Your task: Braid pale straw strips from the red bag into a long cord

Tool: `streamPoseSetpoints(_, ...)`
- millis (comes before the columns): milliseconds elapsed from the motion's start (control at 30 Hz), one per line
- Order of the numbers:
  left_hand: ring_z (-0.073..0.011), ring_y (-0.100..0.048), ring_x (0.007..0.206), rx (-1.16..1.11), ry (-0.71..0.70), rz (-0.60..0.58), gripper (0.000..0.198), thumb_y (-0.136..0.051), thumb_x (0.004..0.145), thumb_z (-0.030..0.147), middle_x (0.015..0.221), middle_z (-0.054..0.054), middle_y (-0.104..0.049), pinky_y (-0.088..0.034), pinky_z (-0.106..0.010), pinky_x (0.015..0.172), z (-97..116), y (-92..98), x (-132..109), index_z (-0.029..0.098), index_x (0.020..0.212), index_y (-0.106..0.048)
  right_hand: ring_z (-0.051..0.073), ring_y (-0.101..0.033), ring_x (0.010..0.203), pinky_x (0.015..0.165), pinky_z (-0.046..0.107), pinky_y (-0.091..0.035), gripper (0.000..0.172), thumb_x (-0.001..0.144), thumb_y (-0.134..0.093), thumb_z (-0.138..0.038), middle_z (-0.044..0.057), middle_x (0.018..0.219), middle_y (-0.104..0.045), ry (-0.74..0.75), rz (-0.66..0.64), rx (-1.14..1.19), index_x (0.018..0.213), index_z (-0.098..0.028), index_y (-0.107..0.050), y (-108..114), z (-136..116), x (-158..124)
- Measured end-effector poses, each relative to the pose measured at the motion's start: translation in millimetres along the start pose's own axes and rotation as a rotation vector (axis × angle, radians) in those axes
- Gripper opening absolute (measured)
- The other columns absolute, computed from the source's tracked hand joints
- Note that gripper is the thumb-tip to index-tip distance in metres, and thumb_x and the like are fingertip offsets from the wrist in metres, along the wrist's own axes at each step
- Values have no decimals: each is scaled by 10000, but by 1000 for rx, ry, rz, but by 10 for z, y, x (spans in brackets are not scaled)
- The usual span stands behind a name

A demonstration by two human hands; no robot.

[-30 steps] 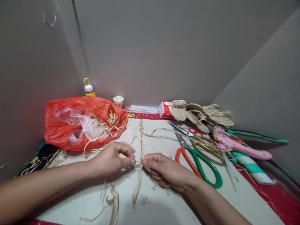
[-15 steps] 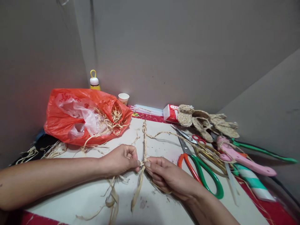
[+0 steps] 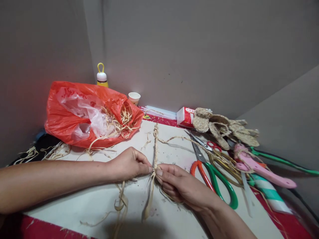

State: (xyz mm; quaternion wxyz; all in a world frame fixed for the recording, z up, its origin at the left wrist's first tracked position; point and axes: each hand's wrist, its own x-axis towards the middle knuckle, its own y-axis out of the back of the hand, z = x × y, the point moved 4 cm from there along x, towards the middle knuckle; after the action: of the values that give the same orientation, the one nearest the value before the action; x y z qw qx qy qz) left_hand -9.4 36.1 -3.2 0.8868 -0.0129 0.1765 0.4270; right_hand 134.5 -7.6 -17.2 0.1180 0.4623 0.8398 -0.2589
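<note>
A braided straw cord (image 3: 156, 146) runs upright down the middle of the white board (image 3: 99, 205). At its lower end my left hand (image 3: 131, 166) pinches pale straw strands from the left. My right hand (image 3: 175, 181) pinches the same end from the right, fingers curled, thumb on top. The two hands nearly meet there, and the exact strand in each is partly hidden by the fingertips. Loose flat straw strands (image 3: 149, 205) hang below the pinch. A thin twisted straw cord (image 3: 174, 137) curves off to the right of the braid.
To the left lies a red plastic bag (image 3: 72, 132) with loose straw. Scissors with red and green handles (image 3: 219, 186), brass-coloured scissors (image 3: 225, 169), a pink tool (image 3: 266, 174) and woven straw pieces (image 3: 219, 129) lie right. A paper cup (image 3: 134, 98) and bottle (image 3: 102, 78) stand behind.
My left hand has come closer to my right at the braid's lower end, and the strand between them has shortened. The whole view has shifted slightly.
</note>
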Motion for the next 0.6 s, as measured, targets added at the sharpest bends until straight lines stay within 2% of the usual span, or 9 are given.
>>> streamPoseSetpoints(233, -43, -289, 438, 116, 29, -42, 188, -571, 705, 264, 492, 60, -419, -225, -181, 423, 103, -7, -7, 100, 722, -661, 33, -165, 347, 333, 172, -116, 348, 797, -603, -473, -118, 402, -281, -13, 57, -72, 664, -182, -467, -25, -33, -8)
streamPoseSetpoints(367, -51, -347, 476, 264, -30, -8, 129, -522, 690, 192, 525, 55, -457, -281, -176, 470, 194, -15, -3, 118, 668, -625, 40, -172, 357, 349, 192, -107, 362, 795, -596, -474, -109, 413, -298, -2, 116, -159, 636, -189, -440, -33, -15, 10)
streamPoseSetpoints(467, -70, -410, 551, 360, -111, 15, 119, -495, 679, 170, 548, 45, -481, -317, -178, 526, 210, -26, 3, 131, 604, -580, 48, -178, 387, 377, 201, -124, 349, 803, -584, -434, -100, 430, -288, 46, 199, -245, 608, -187, -433, -38, 7, 34)
streamPoseSetpoints(600, -80, -390, 529, 408, -107, 33, 110, -465, 668, 180, 525, 43, -441, -277, -193, 477, 152, -44, 1, 154, 584, -532, 65, -201, 439, 418, 215, -155, 333, 802, -559, -392, -76, 463, -291, 112, 349, -356, 567, -174, -470, -58, 15, 49)
